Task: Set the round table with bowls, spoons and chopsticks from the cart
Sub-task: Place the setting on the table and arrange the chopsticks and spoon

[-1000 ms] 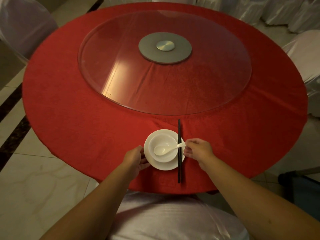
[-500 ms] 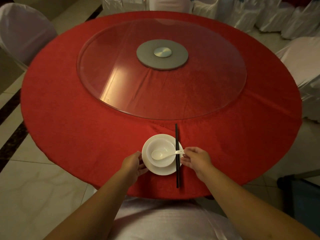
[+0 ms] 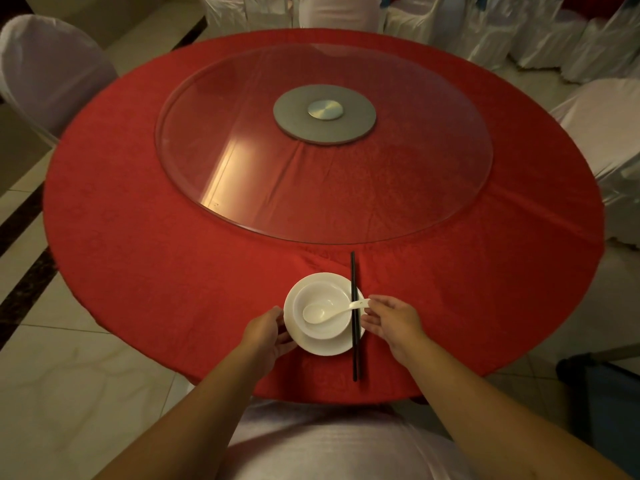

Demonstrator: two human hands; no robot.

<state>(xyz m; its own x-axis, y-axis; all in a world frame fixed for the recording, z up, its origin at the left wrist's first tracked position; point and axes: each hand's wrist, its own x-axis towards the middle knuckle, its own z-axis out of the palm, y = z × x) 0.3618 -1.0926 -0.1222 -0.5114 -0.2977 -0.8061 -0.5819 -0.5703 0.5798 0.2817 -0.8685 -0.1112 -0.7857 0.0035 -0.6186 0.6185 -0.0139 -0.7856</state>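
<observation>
Lower centre: white bowl [image 3: 322, 311] on plate [image 3: 323, 346], spoon [image 3: 329, 310] inside. Right hand [image 3: 393, 323] pinching spoon handle; left hand [image 3: 265, 332] curled on plate rim. Chopsticks [image 3: 354, 317] across plate's right edge.

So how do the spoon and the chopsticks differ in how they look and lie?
The spoon is white; the chopsticks are black. The spoon lies crosswise with its scoop in the bowl; the chopsticks run straight away from the table edge, across the plate's right rim. The right hand touches the spoon's handle; whether it touches the chopsticks is unclear. Both belong to the same place setting.
</observation>
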